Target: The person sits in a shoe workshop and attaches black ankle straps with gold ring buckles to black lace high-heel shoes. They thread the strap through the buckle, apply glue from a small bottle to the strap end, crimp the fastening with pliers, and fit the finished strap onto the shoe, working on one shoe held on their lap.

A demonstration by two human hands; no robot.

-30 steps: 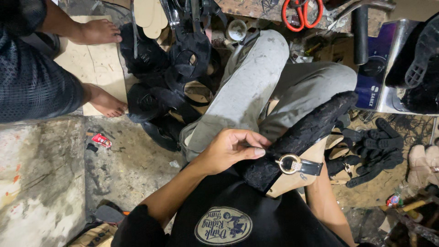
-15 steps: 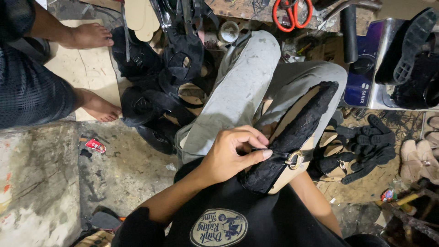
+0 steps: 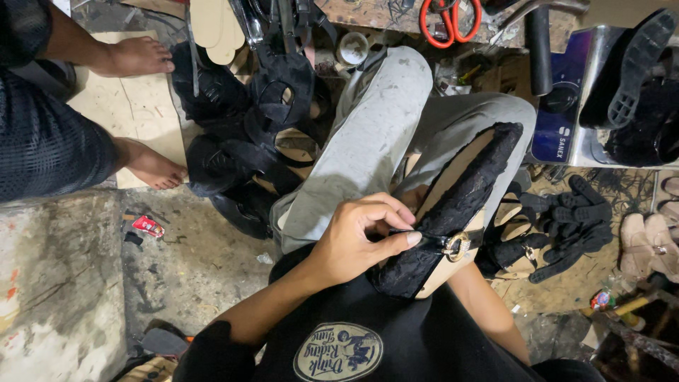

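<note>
My left hand [image 3: 357, 244] is in the middle of the view, over my lap. Its thumb and fingers pinch a thin black strap next to a round gold buckle [image 3: 456, 245]. The buckle sits on a black lace shoe upper with a tan sole [image 3: 460, 201], which lies tilted across my grey trousers [image 3: 375, 141]. My right forearm [image 3: 488, 311] runs up under the shoe from the lower right. The right hand itself is hidden behind the shoe.
Black sandals and straps [image 3: 247, 134] are piled on the floor at the upper left. Red-handled scissors [image 3: 449, 21] lie at the top. Black soles [image 3: 573, 219] and beige shoes [image 3: 647, 247] lie at the right. Another person's bare feet [image 3: 138, 56] stand on a board at the left.
My left hand's fingertips have slid along the strap toward the gold buckle and closed tighter on it. The shoe has stayed across my lap.
</note>
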